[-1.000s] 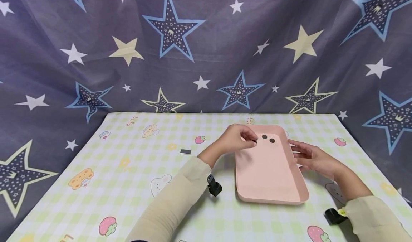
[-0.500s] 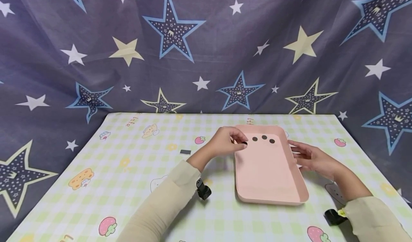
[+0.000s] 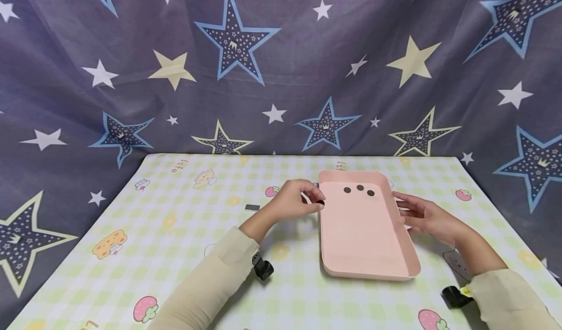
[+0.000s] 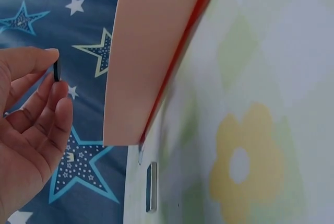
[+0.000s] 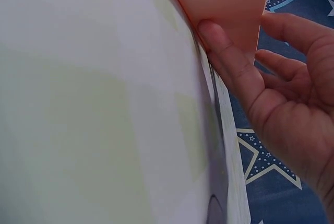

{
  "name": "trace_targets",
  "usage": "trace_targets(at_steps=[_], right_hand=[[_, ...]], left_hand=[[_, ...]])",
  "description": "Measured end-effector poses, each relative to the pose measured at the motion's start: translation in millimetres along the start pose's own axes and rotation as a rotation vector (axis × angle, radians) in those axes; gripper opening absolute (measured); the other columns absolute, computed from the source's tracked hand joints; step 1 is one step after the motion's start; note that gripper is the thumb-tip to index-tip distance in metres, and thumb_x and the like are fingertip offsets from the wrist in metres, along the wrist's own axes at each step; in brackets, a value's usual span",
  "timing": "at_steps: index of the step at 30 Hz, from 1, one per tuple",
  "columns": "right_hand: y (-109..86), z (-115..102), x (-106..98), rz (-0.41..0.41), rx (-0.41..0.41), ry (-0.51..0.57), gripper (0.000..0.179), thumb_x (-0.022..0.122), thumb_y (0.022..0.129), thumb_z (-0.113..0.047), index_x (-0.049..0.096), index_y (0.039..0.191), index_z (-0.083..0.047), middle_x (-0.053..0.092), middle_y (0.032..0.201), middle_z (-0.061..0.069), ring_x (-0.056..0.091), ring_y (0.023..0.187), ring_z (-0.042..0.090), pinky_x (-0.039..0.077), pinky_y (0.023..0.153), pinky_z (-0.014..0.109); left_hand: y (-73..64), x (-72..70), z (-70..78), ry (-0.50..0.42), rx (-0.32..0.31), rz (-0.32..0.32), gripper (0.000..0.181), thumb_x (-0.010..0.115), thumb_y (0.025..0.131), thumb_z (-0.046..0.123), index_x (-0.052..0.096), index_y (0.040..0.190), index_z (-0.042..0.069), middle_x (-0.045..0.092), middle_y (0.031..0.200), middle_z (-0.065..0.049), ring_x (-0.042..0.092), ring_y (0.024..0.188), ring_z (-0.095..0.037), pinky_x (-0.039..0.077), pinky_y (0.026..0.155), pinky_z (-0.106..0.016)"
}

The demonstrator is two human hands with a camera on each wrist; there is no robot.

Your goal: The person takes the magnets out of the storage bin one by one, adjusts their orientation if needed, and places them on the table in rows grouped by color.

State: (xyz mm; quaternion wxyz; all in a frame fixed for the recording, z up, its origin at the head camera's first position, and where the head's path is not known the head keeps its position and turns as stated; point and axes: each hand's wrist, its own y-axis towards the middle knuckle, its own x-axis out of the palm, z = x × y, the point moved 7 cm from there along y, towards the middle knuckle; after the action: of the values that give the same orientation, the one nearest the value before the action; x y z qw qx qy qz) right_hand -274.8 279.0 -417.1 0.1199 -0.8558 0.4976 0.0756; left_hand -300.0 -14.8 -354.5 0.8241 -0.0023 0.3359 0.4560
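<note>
My left hand (image 3: 295,200) pinches a small black disc (image 4: 57,69) on edge between thumb and fingertips, right at the left rim of a pink tray (image 3: 364,242). In the left wrist view, that disc is held up beside the tray's outer wall (image 4: 151,51). Three similar flat black discs, the middle disc (image 3: 360,187) among them, lie in the far part of the tray. At the tray's right side, my right hand (image 3: 428,216) touches the wall with loosely extended fingers. The right wrist view has its thumb (image 5: 227,51) pressed against the outer wall.
A small dark rectangular piece with a pale edge (image 3: 252,207) lies on the table left of the tray. The checked tablecloth (image 3: 184,252) with printed cartoons covers the table. Behind its far edge hangs a dark star-patterned curtain (image 3: 298,66).
My left hand moves left and slightly nearer, from over the discs to the tray's left rim, carrying one disc. Three discs now show in the tray. The right hand stays in place.
</note>
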Motion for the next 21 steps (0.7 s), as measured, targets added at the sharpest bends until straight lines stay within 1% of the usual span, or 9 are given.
trace_targets(at_steps=[4, 7, 14, 21], right_hand=[[-0.2, 0.6, 0.4, -0.007, -0.007, 0.003, 0.073, 0.058, 0.099, -0.01, 0.012, 0.154, 0.003, 0.02, 0.152, 0.035, 0.053, 0.115, -0.004, 0.055, 0.087, 0.037], [-0.5, 1.1, 0.0, -0.006, -0.01, -0.002, 0.073, 0.057, 0.099, -0.01, 0.012, 0.154, 0.002, 0.021, 0.152, 0.035, 0.052, 0.115, -0.004, 0.055, 0.087, 0.037], [-1.4, 1.6, -0.5, 0.002, -0.019, -0.006, 0.072, 0.057, 0.099, -0.009, 0.013, 0.154, 0.003, 0.021, 0.151, 0.035, 0.053, 0.115, -0.005, 0.055, 0.086, 0.035], [-1.0, 1.5, -0.5, 0.0, -0.022, -0.003, 0.071, 0.057, 0.099, -0.009, 0.013, 0.154, 0.003, 0.021, 0.151, 0.035, 0.053, 0.115, -0.005, 0.055, 0.086, 0.035]], left_hand=[[-8.0, -3.4, -1.7, -0.01, 0.001, -0.001, 0.008, 0.076, 0.082, 0.004, 0.074, 0.089, 0.006, 0.069, 0.085, 0.0, 0.063, 0.077, -0.007, 0.057, 0.069, -0.038], [-12.6, -5.3, -3.3, -0.008, -0.001, -0.004, 0.008, 0.075, 0.082, 0.003, 0.074, 0.089, 0.006, 0.069, 0.083, 0.0, 0.063, 0.077, -0.008, 0.057, 0.069, -0.039], [-22.2, -8.1, -11.1, -0.016, -0.035, -0.022, 0.009, 0.075, 0.082, 0.002, 0.074, 0.09, 0.005, 0.071, 0.085, -0.001, 0.064, 0.079, -0.008, 0.057, 0.071, -0.031], [-31.0, -8.2, -20.5, -0.013, -0.052, -0.068, 0.012, 0.075, 0.081, 0.001, 0.074, 0.093, 0.0, 0.071, 0.087, -0.002, 0.064, 0.079, -0.008, 0.056, 0.07, -0.03]])
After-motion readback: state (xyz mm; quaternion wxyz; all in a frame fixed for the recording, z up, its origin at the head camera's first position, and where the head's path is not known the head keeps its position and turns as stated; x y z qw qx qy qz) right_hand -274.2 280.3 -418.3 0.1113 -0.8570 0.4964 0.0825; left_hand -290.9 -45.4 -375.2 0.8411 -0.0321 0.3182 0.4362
